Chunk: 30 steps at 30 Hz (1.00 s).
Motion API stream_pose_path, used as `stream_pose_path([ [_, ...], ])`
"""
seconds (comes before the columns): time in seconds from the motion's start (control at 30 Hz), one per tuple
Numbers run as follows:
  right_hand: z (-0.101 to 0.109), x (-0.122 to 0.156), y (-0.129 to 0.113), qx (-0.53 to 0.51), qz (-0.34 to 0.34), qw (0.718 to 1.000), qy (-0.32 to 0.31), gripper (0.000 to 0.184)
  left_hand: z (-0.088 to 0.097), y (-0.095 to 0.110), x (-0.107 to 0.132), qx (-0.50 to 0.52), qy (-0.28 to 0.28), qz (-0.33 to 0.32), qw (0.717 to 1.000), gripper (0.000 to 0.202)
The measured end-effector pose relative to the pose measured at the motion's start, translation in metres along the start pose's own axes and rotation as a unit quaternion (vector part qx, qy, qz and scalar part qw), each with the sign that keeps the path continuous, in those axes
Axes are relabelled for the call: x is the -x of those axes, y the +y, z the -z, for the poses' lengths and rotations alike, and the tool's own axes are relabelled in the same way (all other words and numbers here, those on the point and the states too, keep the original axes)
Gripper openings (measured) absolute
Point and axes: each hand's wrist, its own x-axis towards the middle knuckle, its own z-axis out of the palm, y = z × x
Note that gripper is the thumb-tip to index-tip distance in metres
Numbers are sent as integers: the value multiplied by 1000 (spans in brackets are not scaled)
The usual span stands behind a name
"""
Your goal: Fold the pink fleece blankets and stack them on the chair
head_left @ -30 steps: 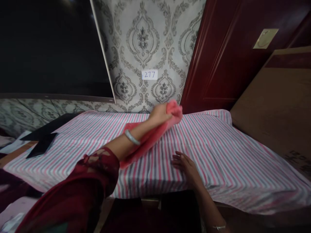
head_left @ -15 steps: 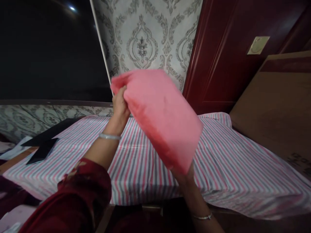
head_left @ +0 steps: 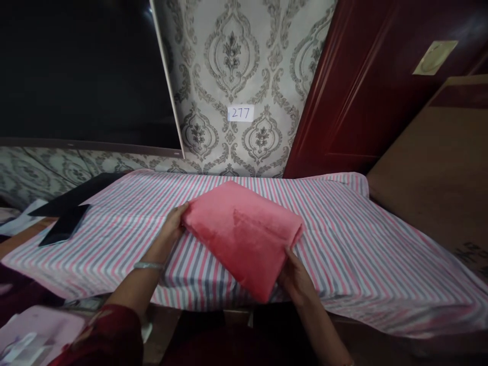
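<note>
A folded pink plush cloth [head_left: 244, 229] lies at a slant on the striped tablecloth [head_left: 328, 239], its near corner reaching over the table's front edge. My left hand [head_left: 177, 218] grips its left corner. At the lower right edge, my right hand [head_left: 295, 274] holds the cloth with the thumb on top and the other fingers hidden underneath. The fold layers show at the right corner, and darker brushed patches mark the upper face.
A large cardboard box [head_left: 430, 168] stands at the right. On the left are a black phone-like slab [head_left: 64, 226] and a dark flat panel [head_left: 82, 193]. Behind rise a television [head_left: 84, 76], patterned wallpaper with a paper marked 277 [head_left: 240, 113], and a red door [head_left: 354, 86].
The pink cloth has come down from the air onto the table and now lies flatter. Both hands moved with it, and the 277 paper behind has come into view.
</note>
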Motion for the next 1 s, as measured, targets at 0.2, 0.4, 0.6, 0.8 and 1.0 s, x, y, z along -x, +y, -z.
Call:
stream_pose_path([
  [0.2, -7, -6, -1, 28, 22, 998, 43, 44, -2, 24, -19, -177, -80, -25, 981, 40],
  [0.4, -25, -16, -39, 104, 79, 991, 36, 52, -19, 46, -10, -52, -96, -103, 989, 45],
  [0.6, -45, -27, -105, 221, 117, 968, 21, 44, -15, 70, 28, 35, -60, -248, 966, 41],
  [0.8, -13, -57, -91, 263, 58, 963, 13, 38, 36, 19, 66, -109, -60, -162, 979, 50],
  [1.0, 26, -77, -59, 242, 40, 969, 23, 40, 64, -16, 64, -293, -92, -99, 947, 56],
])
